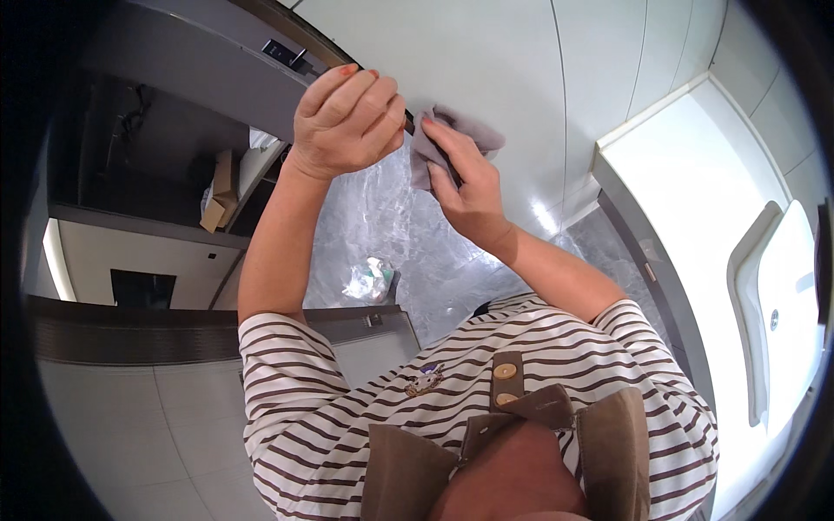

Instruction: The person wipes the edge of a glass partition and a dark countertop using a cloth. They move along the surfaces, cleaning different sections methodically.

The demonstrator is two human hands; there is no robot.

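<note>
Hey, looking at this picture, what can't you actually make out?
In the head view:
- What, if anything, the left hand closes around: its curled fingers cover it.
- Part of the gray cloth: hidden under the right hand.
- The crumpled, shiny bundle on the floor: too small to identify.
- The dark object beyond the white basin: cut off by the lens's dark rim.

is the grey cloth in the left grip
No, the fingers and thumb of the right grip hold the grey cloth, while the left grip is apart from it.
</note>
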